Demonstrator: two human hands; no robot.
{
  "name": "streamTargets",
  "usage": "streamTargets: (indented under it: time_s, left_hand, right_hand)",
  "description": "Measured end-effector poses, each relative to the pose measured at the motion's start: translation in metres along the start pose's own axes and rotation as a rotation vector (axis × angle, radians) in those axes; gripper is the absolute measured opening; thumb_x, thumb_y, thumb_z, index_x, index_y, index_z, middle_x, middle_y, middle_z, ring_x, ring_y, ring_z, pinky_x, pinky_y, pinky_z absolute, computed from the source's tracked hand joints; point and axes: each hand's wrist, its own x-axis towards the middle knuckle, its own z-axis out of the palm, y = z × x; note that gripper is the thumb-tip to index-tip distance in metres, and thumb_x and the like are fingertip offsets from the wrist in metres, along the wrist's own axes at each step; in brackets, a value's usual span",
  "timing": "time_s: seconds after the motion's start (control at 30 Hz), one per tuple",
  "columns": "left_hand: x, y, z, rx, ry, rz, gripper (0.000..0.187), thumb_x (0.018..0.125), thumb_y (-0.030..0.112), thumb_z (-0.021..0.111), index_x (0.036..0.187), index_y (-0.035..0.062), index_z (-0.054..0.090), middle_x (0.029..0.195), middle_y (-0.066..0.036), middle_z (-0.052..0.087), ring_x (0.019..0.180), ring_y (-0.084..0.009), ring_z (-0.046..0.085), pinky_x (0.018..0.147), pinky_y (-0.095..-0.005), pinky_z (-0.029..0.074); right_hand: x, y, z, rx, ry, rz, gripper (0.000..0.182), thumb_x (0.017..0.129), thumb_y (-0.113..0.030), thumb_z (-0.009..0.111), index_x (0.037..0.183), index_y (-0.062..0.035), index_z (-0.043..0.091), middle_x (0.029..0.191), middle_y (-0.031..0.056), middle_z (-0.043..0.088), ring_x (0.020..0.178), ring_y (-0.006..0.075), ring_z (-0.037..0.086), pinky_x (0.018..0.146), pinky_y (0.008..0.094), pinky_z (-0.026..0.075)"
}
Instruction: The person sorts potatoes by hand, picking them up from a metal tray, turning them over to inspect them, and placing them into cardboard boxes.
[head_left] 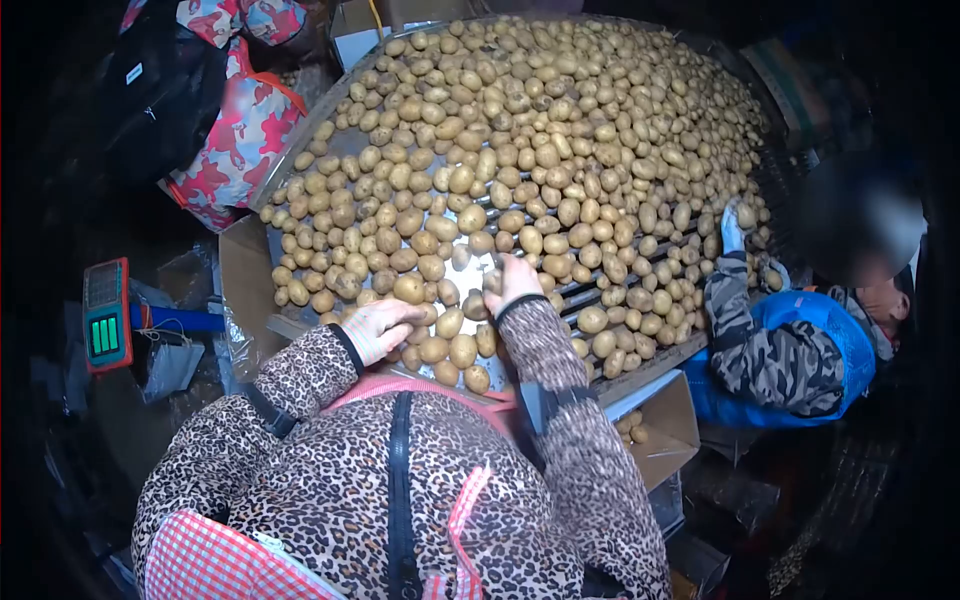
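Note:
Many small yellow-brown potatoes (575,150) cover a wide sorting table in front of me. My left hand (378,330) lies at the near edge, fingers stretched to the right and touching potatoes; its fingertips are partly hidden among them. To its right, my right hand (517,281) has its fingers curled around a potato (492,282), which is partly covered by them. Between the hands lie several loose potatoes on a bright patch of metal surface (478,264). Just below, a potato (463,350) sits close to my body.
A cardboard box (665,430) holding potatoes stands below the table's right front edge. On the left are a cardboard box (248,290) and a red scale display (107,315). Another person's gloved hand (733,228) reaches onto the right side. People in patterned clothing (235,130) stand at upper left.

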Motion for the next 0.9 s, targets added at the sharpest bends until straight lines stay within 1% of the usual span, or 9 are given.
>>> streamTargets:
  time_s: [0.03,0.1,0.17,0.23,0.43,0.53,0.63,0.77,0.9]
  left_hand:
    - [0.006,0.01,0.0,-0.098,0.08,-0.055,0.038,0.088,0.014,0.055,0.124,0.0034,0.058,0.117,-0.016,0.062,0.107,-0.0318,0.06,0.094,-0.0393,0.048]
    - [0.032,0.017,-0.001,-0.078,0.176,-0.012,0.038,0.087,0.014,0.054,0.124,0.004,0.058,0.116,-0.017,0.061,0.109,-0.0303,0.059,0.097,-0.0374,0.046]
    - [0.073,0.022,-0.016,0.039,0.188,0.007,0.037,0.087,0.015,0.054,0.122,0.0048,0.059,0.115,-0.018,0.061,0.11,-0.0313,0.059,0.098,-0.0388,0.046]
    - [0.13,-0.005,-0.024,0.165,0.376,0.182,0.034,0.086,0.018,0.055,0.118,0.0048,0.06,0.115,-0.018,0.061,0.108,-0.0326,0.058,0.097,-0.0409,0.045]
    - [0.291,-0.013,-0.054,0.896,0.148,-0.114,0.047,0.082,0.037,0.064,0.123,0.0148,0.056,0.115,-0.008,0.063,0.109,-0.0281,0.056,0.093,-0.0415,0.044]
    - [0.331,-0.011,-0.029,1.099,0.097,-0.238,0.039,0.082,0.038,0.064,0.113,0.0155,0.062,0.121,-0.005,0.062,0.117,-0.0231,0.05,0.093,-0.0456,0.039]
    - [0.34,-0.026,-0.027,1.174,0.064,-0.15,0.045,0.075,0.041,0.071,0.111,0.0138,0.064,0.114,-0.005,0.065,0.115,-0.0245,0.052,0.091,-0.045,0.04]
    - [0.294,-0.016,-0.037,0.937,0.028,-0.127,0.07,0.068,0.037,0.077,0.13,0.016,0.052,0.112,-0.012,0.065,0.109,-0.0301,0.059,0.093,-0.041,0.048]
    - [0.253,-0.034,-0.015,-0.446,0.066,0.051,0.069,0.077,0.022,0.069,0.138,0.0014,0.043,0.126,-0.016,0.059,0.114,-0.0235,0.057,0.102,-0.0358,0.044]
  right_hand:
    - [-0.011,-0.014,-0.021,0.072,0.017,0.0,0.057,0.073,-0.02,0.071,0.125,-0.0045,0.052,0.114,0.0188,0.058,0.107,0.032,0.057,0.095,0.0424,0.047]
    - [-0.029,-0.025,-0.033,0.965,-0.134,0.261,0.053,0.076,-0.021,0.071,0.12,0.0007,0.052,0.111,0.0165,0.06,0.103,0.0256,0.059,0.095,0.0392,0.048]
    - [-0.047,-0.013,-0.012,1.539,-0.074,0.24,0.046,0.083,-0.026,0.067,0.115,0.0037,0.052,0.106,0.0138,0.06,0.098,0.0207,0.059,0.093,0.0378,0.048]
    - [-0.076,-0.036,-0.035,1.874,-0.035,0.378,0.027,0.096,-0.025,0.049,0.115,-0.007,0.053,0.103,0.0059,0.059,0.095,0.0208,0.059,0.085,0.0359,0.052]
    - [-0.159,0.009,-0.023,2.073,0.09,0.694,0.031,0.095,-0.039,0.055,0.11,-0.0117,0.054,0.096,0.0064,0.059,0.082,0.0211,0.057,0.053,0.0285,0.046]
    - [-0.182,0.009,-0.038,1.912,0.166,0.38,0.036,0.094,-0.033,0.055,0.117,-0.0056,0.052,0.103,0.011,0.058,0.082,0.0231,0.057,0.06,0.0346,0.049]
    - [-0.193,-0.008,-0.06,1.958,0.329,0.538,0.045,0.088,-0.032,0.062,0.118,0.0011,0.053,0.104,0.0158,0.058,0.082,0.023,0.06,0.069,0.0332,0.051]
    - [-0.195,-0.002,-0.035,1.978,0.426,0.586,0.04,0.093,-0.03,0.059,0.124,-0.0047,0.051,0.097,0.0107,0.057,0.08,0.0232,0.058,0.066,0.0356,0.05]
    - [-0.181,-0.003,-0.032,2.127,0.389,0.444,0.055,0.096,-0.032,0.055,0.144,-0.0109,0.038,0.1,0.0115,0.06,0.078,0.0217,0.058,0.063,0.0357,0.052]
